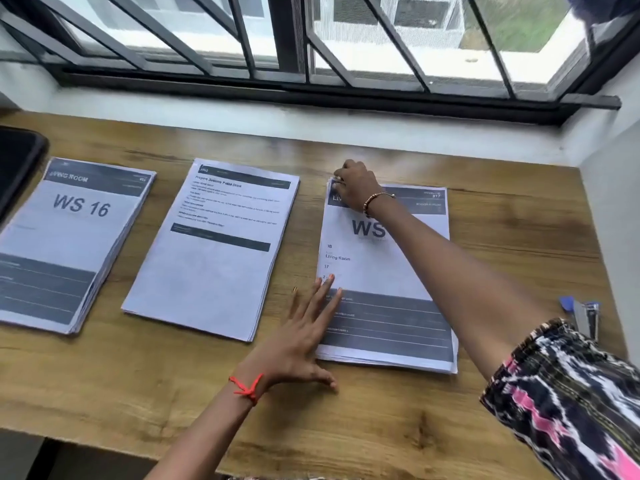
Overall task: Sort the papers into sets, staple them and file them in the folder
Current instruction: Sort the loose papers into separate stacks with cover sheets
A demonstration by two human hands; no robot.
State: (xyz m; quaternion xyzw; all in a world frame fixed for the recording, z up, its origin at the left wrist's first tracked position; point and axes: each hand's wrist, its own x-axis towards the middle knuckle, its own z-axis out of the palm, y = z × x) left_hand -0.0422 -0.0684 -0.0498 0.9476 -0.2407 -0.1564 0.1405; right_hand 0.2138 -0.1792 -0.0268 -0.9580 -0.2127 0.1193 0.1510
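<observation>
Three stacks of printed sheets lie on the wooden table [381, 427]. The left stack [65, 244] reads "WS 16". A text page tops the middle stack [214, 251]. The right stack [384, 306] reads "WS" and "Living Room". My left hand [304, 337] lies flat with spread fingers, fingertips pressing the right stack's left edge. My right hand [356, 188] reaches to that stack's top left corner, its fingers curled on the corner sheets. A blue and silver stapler [585, 317] lies at the right table edge, partly behind my patterned sleeve.
A dark flat object [17, 168] sits at the far left of the table. A barred window [311, 39] and its white sill run along the back. A white wall [613, 188] closes the right side. A small metal bit [295, 289] lies between the middle and right stacks.
</observation>
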